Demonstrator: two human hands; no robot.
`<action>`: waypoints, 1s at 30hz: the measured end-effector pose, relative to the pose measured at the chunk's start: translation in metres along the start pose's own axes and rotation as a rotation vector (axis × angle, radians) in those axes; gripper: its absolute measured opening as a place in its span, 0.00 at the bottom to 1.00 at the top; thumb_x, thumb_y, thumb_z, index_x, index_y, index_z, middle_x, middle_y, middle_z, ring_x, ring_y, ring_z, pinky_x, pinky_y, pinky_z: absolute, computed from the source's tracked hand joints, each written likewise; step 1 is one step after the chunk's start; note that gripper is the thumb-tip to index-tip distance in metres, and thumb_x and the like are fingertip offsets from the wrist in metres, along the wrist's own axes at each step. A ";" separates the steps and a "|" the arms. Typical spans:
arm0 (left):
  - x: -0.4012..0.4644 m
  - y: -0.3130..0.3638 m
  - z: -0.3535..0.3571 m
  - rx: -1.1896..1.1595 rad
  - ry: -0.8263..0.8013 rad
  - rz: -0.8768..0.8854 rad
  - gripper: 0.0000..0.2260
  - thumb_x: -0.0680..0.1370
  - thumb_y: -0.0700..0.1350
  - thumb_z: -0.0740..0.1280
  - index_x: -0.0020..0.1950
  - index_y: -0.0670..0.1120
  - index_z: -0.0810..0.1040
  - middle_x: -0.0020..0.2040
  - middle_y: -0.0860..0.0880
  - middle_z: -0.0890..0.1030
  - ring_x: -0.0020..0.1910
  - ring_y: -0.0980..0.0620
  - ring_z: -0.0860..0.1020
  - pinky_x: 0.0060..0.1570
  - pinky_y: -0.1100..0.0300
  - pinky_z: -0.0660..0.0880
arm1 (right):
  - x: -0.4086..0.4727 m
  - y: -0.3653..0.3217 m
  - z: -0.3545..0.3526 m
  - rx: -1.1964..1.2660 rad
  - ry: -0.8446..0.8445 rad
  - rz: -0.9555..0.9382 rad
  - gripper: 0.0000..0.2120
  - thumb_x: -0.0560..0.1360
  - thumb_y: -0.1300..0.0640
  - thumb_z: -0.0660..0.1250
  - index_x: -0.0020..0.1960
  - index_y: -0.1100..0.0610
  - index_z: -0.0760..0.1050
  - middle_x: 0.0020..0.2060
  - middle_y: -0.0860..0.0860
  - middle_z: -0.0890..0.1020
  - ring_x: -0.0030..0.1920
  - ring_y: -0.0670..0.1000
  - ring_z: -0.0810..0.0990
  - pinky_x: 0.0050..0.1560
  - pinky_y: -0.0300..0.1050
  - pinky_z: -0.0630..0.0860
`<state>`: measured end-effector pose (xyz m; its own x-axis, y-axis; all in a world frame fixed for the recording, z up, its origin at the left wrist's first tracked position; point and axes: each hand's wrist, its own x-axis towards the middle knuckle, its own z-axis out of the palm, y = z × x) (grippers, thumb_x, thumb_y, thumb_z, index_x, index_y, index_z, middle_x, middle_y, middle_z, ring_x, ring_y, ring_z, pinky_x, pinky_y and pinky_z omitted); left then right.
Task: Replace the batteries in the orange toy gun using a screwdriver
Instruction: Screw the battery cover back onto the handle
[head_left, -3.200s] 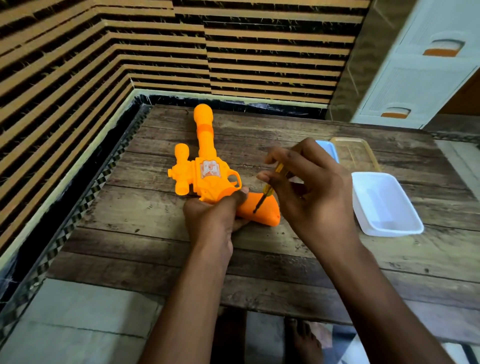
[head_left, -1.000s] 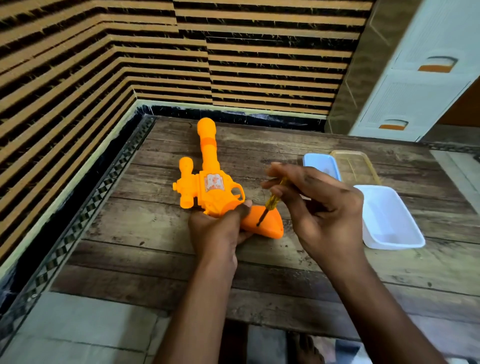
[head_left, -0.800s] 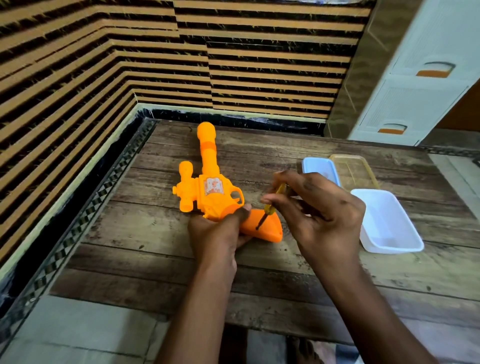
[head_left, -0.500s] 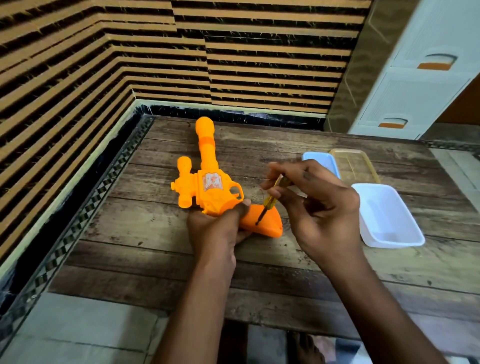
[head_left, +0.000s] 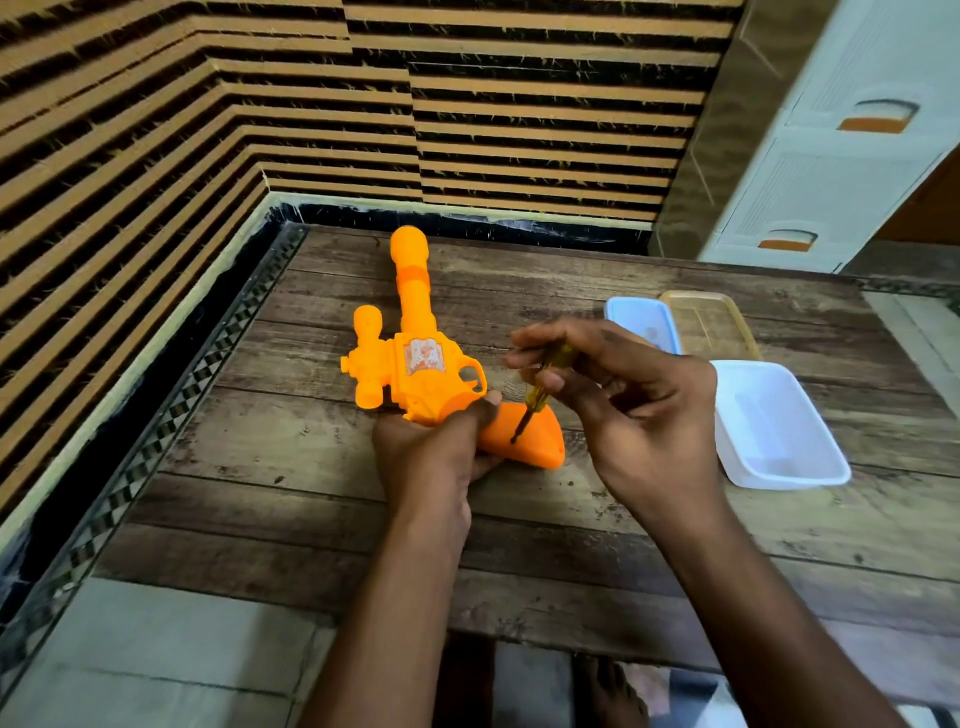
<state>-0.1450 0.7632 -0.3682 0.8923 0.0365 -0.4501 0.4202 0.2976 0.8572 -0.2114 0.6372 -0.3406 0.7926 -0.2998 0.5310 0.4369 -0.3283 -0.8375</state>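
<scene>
**Orange toy gun, under screwdriver**

Orange toy gun (head_left: 415, 364) — flat on wooden bench (head_left: 311, 509), barrel away. Left hand (head_left: 431, 457) grips its handle. Right hand (head_left: 623, 405) pinches small screwdriver (head_left: 535, 395) — tip on handle. White tub (head_left: 774, 431) right.

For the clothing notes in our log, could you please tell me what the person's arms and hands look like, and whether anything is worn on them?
Both arms are bare as far as the frame shows: no sleeves, gloves, watch or bracelets. The left hand and right hand show no rings on the fingers that are visible. Both forearms are slim and enter from the bottom edge.
</scene>
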 end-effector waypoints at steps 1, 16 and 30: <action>0.001 -0.001 0.000 0.004 0.004 0.000 0.19 0.68 0.31 0.80 0.56 0.44 0.83 0.48 0.44 0.87 0.46 0.44 0.87 0.32 0.48 0.83 | 0.000 0.001 -0.001 -0.034 0.012 -0.003 0.12 0.76 0.75 0.71 0.56 0.65 0.84 0.50 0.56 0.88 0.53 0.56 0.88 0.54 0.63 0.84; 0.000 0.001 0.000 0.015 0.012 0.012 0.17 0.68 0.32 0.80 0.53 0.45 0.83 0.47 0.44 0.87 0.45 0.45 0.86 0.32 0.47 0.84 | -0.005 0.007 -0.001 -0.142 0.071 -0.069 0.11 0.78 0.73 0.70 0.58 0.63 0.83 0.50 0.57 0.83 0.50 0.56 0.87 0.45 0.58 0.84; -0.001 0.002 0.001 0.019 0.011 0.011 0.18 0.68 0.31 0.80 0.51 0.47 0.82 0.47 0.46 0.87 0.45 0.46 0.86 0.31 0.48 0.84 | -0.005 0.002 0.001 -0.052 0.021 -0.013 0.11 0.78 0.74 0.70 0.56 0.64 0.84 0.49 0.56 0.87 0.53 0.57 0.87 0.53 0.63 0.83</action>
<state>-0.1446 0.7624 -0.3656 0.8951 0.0500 -0.4431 0.4136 0.2785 0.8668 -0.2139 0.6392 -0.3445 0.7777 -0.3136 0.5448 0.4241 -0.3780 -0.8230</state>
